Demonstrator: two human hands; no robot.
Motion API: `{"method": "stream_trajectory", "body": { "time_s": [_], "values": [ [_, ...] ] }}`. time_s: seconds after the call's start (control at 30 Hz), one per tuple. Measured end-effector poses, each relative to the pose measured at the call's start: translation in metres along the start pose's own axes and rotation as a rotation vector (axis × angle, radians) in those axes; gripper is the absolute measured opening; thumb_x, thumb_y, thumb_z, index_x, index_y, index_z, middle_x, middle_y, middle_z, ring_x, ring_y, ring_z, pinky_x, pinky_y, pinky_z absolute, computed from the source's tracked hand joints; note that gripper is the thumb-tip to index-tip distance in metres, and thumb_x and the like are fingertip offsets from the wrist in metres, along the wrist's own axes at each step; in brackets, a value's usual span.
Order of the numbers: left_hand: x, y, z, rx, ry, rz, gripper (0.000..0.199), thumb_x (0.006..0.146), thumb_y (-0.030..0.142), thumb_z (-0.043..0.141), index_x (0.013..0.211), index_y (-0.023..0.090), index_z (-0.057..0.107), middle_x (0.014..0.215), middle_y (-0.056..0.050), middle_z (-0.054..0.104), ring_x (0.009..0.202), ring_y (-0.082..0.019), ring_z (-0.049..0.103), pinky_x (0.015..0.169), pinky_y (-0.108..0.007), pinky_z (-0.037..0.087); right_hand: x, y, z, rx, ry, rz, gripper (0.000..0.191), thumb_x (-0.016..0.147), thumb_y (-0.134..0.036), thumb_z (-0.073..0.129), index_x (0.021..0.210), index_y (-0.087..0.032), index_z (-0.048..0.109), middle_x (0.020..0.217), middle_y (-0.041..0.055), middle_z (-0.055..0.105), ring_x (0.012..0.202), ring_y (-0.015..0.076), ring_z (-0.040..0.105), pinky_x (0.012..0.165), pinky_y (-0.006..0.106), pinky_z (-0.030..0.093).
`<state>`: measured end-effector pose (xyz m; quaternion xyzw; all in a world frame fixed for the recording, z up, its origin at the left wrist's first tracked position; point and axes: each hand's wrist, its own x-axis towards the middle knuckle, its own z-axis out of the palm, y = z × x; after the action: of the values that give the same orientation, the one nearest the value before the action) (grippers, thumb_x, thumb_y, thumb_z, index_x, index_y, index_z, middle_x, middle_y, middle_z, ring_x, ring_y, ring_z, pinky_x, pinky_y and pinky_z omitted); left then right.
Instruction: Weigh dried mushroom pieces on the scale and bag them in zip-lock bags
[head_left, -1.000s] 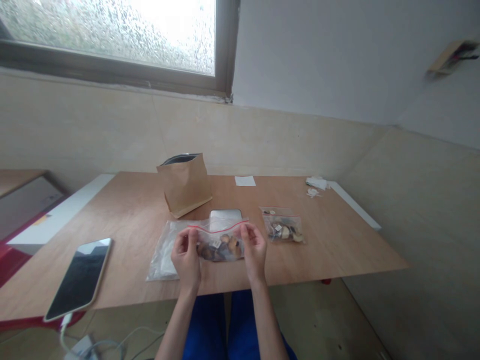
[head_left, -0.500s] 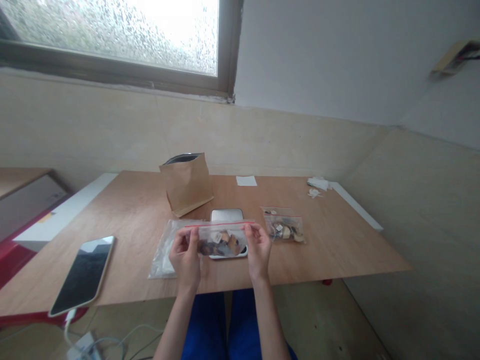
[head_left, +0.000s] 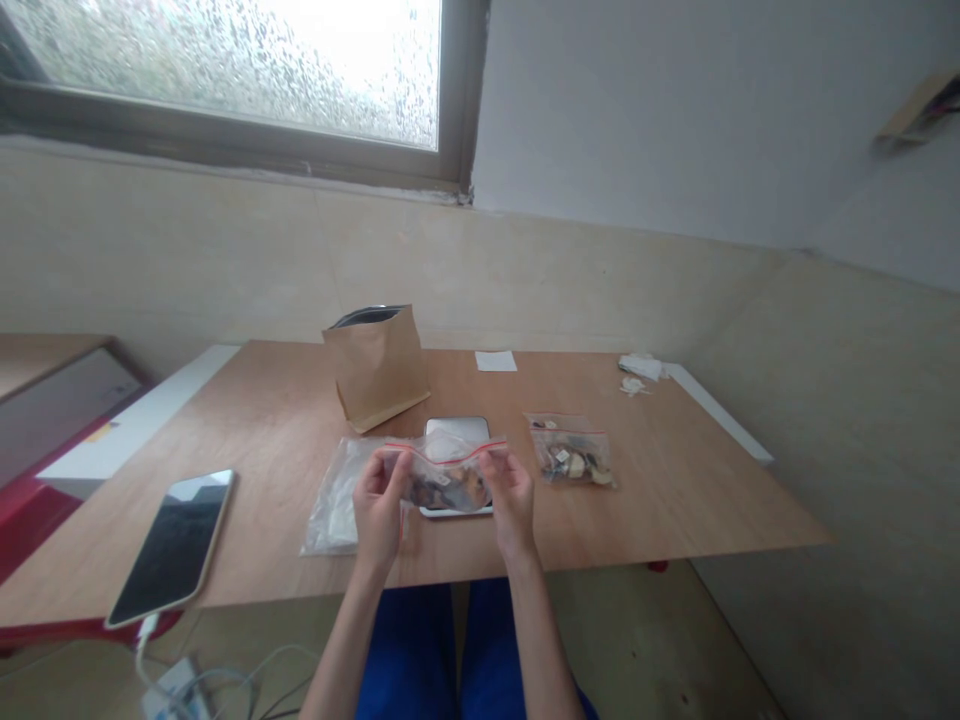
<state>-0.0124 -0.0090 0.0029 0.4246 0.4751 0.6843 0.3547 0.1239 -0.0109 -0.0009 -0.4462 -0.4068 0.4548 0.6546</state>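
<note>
A clear zip bag point(head_left: 448, 486) with a red seal line and dark and brown pieces inside hangs between my hands. My left hand point(head_left: 384, 495) pinches its upper left corner. At the upper right corner, my right hand point(head_left: 510, 495) grips it between thumb and fingers. The bag's top edge sags in the middle. Behind it lies a silver-white flat device point(head_left: 456, 430), partly covered. Flat clear plastic bags point(head_left: 330, 510) rest beside my left hand. To the right, filled zip bags point(head_left: 574, 460) holding pale and dark pieces lie on the table.
A brown paper pouch point(head_left: 379, 370) stands open at the back left of the wooden table point(head_left: 675, 500). A phone point(head_left: 176, 545) with a white charging cable point(head_left: 142, 640) lies at left. A white card point(head_left: 496, 361) and white scraps point(head_left: 641, 368) lie along the back.
My hands have come closer together, so the bag's top edge, nearly straight before, now sags. The view has shifted slightly.
</note>
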Motion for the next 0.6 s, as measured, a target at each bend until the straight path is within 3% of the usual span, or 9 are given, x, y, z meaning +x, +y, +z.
{"method": "stream_trajectory", "body": {
  "time_s": [0.23,0.6],
  "values": [
    [-0.002,-0.004,0.0,0.01,-0.02,-0.15,0.028,0.068,0.042,0.069,0.073,0.015,0.066,0.068,-0.001,0.065,0.064,-0.014,0.06,0.06,-0.023,0.047,0.005,0.0,-0.006,-0.052,0.081,0.013,0.026,0.072,-0.041,0.067,0.08,-0.016,0.068,0.08,0.0046,0.071,0.077,0.0178,0.064,0.07,0.028,0.049],
    [-0.006,0.002,0.001,-0.02,-0.017,-0.153,0.027,0.067,0.04,0.071,0.073,0.014,0.068,0.072,-0.003,0.066,0.07,-0.016,0.062,0.064,-0.024,0.05,0.006,-0.004,-0.015,-0.021,0.151,-0.037,0.023,0.069,-0.037,0.071,0.077,-0.015,0.069,0.074,0.0037,0.07,0.073,0.0168,0.063,0.071,0.029,0.049]
  ]
}}
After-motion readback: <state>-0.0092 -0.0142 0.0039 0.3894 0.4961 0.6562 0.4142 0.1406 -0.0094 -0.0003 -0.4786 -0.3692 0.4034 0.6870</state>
